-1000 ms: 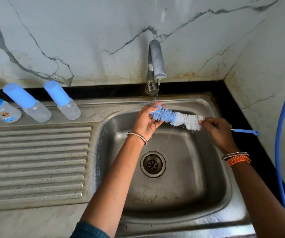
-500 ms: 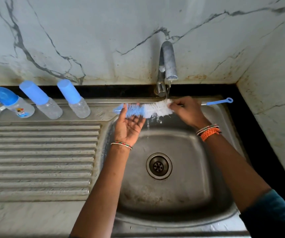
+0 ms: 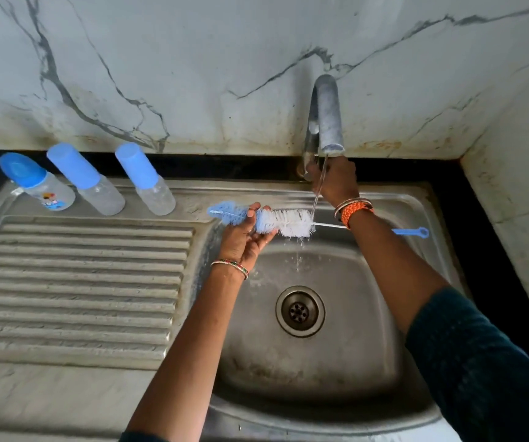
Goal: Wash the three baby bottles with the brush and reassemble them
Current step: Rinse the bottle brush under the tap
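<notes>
Now left hand [image 3: 246, 237] gripping bottle brush [image 3: 284, 222] by its bristles under the running tap [image 3: 326, 114] over the sink [image 3: 416, 202], right hand [image 3: 336, 183] curled round the tap's base, three capped baby bottles [image 3: 97, 183] lying behind the drainboard [image 3: 78, 282]

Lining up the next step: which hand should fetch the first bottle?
Probably the right hand. It is at the tap base and holds no tool, whereas the left hand grips the brush under the water. It must cross to the bottles, though, since they stand on the left.
</notes>
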Tool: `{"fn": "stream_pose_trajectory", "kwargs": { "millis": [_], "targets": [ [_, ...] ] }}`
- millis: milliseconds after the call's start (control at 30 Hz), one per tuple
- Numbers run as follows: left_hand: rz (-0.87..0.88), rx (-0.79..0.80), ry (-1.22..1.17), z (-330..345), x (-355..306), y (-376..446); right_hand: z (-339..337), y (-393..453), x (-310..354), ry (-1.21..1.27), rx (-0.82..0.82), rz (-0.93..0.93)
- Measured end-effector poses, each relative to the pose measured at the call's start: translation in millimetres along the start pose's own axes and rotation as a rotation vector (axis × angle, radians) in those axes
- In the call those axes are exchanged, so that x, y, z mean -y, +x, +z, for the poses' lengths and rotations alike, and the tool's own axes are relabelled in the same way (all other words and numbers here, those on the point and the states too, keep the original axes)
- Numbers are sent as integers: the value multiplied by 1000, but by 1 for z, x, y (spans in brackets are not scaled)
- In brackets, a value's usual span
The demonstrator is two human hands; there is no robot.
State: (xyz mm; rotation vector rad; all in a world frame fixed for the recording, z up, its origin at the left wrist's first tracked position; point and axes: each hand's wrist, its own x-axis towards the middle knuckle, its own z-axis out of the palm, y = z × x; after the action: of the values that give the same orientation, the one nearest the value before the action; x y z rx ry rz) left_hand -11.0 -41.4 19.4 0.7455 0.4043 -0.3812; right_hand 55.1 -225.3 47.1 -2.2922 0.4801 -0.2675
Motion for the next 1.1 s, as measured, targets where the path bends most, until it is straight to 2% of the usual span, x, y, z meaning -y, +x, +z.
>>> {"fn": "stream_pose_trajectory", "kwargs": {
  "millis": [67, 133, 167, 200, 267, 367, 467, 533, 567, 600, 633, 667, 733, 767, 833, 900, 933, 967, 1033, 1067, 1100],
  "targets": [
    [19, -7, -12, -1, -2, -4, -6, 3, 2, 56, 130, 62],
    [29, -23, -17, 1, -6, -7, -22, -6, 3, 153, 411, 143],
    [35, -31, -17, 4, -7, -9, -34, -17, 1, 181, 521, 115],
    [37, -51, -3, 7, -8, -11, -43, -32, -6, 183, 561, 26],
    [26, -100, 39, 14, -10, -18, -58, -76, -23, 118, 451, -176],
    [-14, -106, 102, 23, -8, -33, -71, -131, -34, -13, 188, -338],
    [1, -35, 94, 35, -8, -54, -91, -166, -17, -225, 26, -454],
    [30, 83, 91, 36, -16, -71, -100, -187, -1, -277, -90, -488],
    [25, 158, 118, 34, -21, -76, -102, -196, 2, -264, -197, -495],
    [5, 209, 202, 34, -24, -82, -104, -205, 2, -251, -303, -468],
    [11, 195, 407, 30, -27, -85, -101, -210, -3, -261, -339, -386],
    [41, 130, 702, 25, -29, -90, -97, -218, -9, -328, -248, -265],
    [193, -92, 1358, 3, -25, -93, -81, -229, -29, -576, 141, 5],
    [268, -119, 1570, -10, -22, -93, -80, -234, -37, -599, 200, 81],
    [328, -45, 1747, -36, -14, -87, -90, -235, -36, -495, 107, 124],
    [406, 1, 1815, -52, -10, -81, -100, -231, -32, -374, -76, 90],
    [446, 15, 1836, -56, -8, -79, -101, -230, -30, -350, -98, 97],
    [458, 38, 1886, -57, -8, -76, -98, -231, -27, -413, -31, 112],
    [420, 151, 2156, -53, -8, -82, -86, -242, -34, -520, 86, 148],
    [471, 178, 2208, -50, -7, -84, -84, -246, -35, -488, 48, 148],
    [595, 179, 2167, -46, -6, -85, -87, -245, -35, -429, -12, 134]
  ]
}}
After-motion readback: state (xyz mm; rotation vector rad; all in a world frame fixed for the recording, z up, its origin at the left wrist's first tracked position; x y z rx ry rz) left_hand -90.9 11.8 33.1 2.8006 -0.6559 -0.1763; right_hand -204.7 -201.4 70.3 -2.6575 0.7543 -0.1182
